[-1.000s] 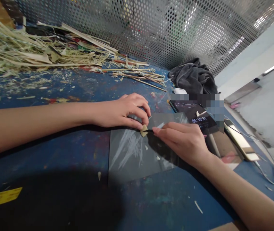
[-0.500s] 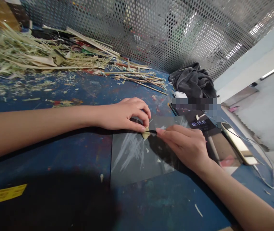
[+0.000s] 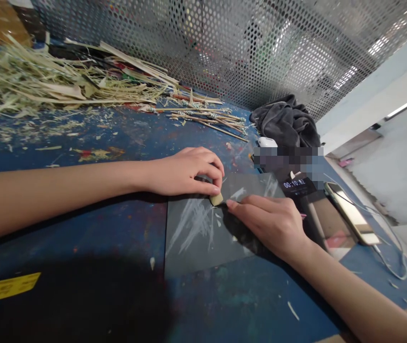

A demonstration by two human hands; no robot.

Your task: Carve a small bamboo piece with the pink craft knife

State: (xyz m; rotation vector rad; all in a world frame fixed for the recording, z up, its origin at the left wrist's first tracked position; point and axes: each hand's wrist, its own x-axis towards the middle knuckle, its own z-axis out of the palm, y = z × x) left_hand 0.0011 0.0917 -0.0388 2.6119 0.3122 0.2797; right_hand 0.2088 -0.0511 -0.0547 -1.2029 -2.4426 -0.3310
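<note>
Perforated metal screen [image 3: 203, 47] backs the blue tabletop [image 3: 99, 224] in the head view, and what lies behind its holes is too broken up to make out. Taking the small pale piece [image 3: 216, 200] as the clock's centre, it sits over a dark sheet [image 3: 192, 252], partly covered by fingertips. From 10 o'clock the left hand [image 3: 185, 172] curls half closed, pinching the piece between thumb and finger; its remaining fingertips are partly hidden. Toward 3 to 4 o'clock, the right hand [image 3: 274, 221] is closed, thumb and fingers pinched on a thin dark tool [image 3: 223, 204], mostly hidden and blurred; whether its tip touches the piece, I cannot tell. Pixelated blocks mask the upper part of a timer phone [image 3: 293, 186] at 2 to 3 o'clock. Shavings [image 3: 46, 85] at 10 run off the frame, as does a yellow strip [image 3: 6, 288] between 8 and 9. Both forearms are cut off by the frame edge.
</note>
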